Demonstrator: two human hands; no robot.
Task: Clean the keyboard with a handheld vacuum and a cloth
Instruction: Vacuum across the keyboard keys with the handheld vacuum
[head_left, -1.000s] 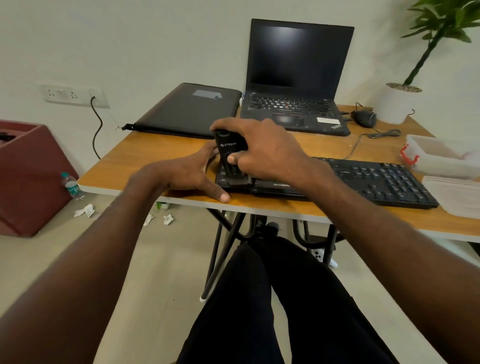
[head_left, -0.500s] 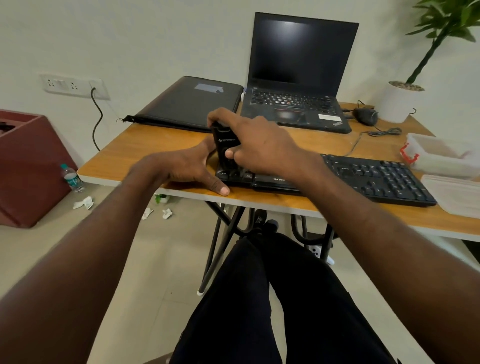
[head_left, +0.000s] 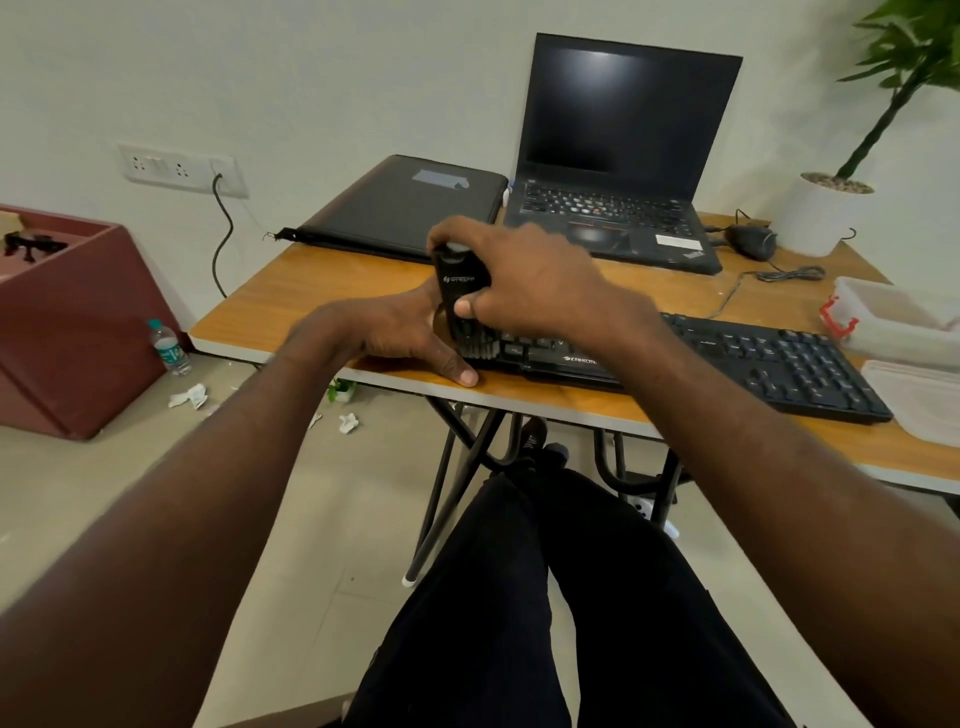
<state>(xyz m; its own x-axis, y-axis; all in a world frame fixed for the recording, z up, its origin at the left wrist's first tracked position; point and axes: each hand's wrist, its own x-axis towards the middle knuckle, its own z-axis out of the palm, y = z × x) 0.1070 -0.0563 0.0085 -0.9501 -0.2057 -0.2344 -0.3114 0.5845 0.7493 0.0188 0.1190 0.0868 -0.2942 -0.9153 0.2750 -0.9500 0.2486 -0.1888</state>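
Hands crowd together, right hand (head_left: 530, 280) gripping vacuum (head_left: 460, 291), left hand (head_left: 400, 338) flat, hiding keyboard (head_left: 753, 364) end.

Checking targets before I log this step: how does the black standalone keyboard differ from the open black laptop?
The black standalone keyboard lies flat at the desk's near edge; the open black laptop sits behind with its dark screen upright. The keyboard is wider and has the handheld vacuum on it; the laptop is untouched. Both are black.

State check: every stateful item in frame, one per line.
open laptop: lid up, screen dark
closed laptop: lid shut
handheld vacuum: upright, brush on keyboard's left end
keyboard: flat on table
right hand: grips vacuum
left hand: braces the keyboard's left end
water bottle: upright on floor, capped
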